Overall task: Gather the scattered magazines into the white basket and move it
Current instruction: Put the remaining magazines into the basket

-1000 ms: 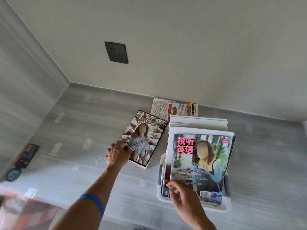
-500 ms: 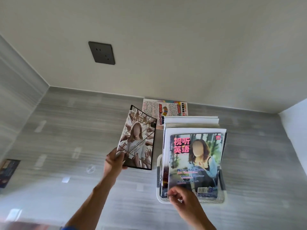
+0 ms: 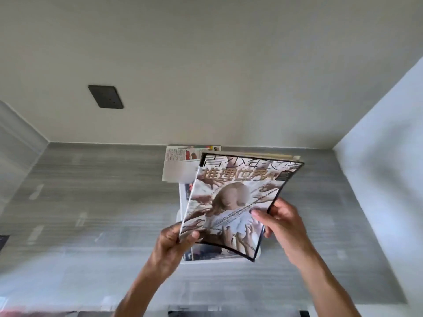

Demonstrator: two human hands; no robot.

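Both hands hold one black-bordered magazine [image 3: 238, 202] with a cover of reaching hands, lifted above the white basket [image 3: 219, 261]. My left hand [image 3: 174, 245] grips its lower left corner. My right hand [image 3: 281, 223] grips its right edge, thumb on the cover. The basket is almost hidden under it; only a strip of its near rim and some magazines inside [image 3: 201, 252] show. One more magazine [image 3: 180, 163], pale with a colourful top edge, lies flat on the floor by the wall, behind the basket.
The grey wood-grain floor [image 3: 96, 202] stretches to the left. A beige wall with a dark socket plate [image 3: 105, 96] rises behind. A white panel [image 3: 384, 168] closes the right side. A dark object [image 3: 3, 241] lies at the far left edge.
My left hand has carried the magazine rightward from the floor to above the basket. My right hand left the stack in the basket and took the magazine's right edge.
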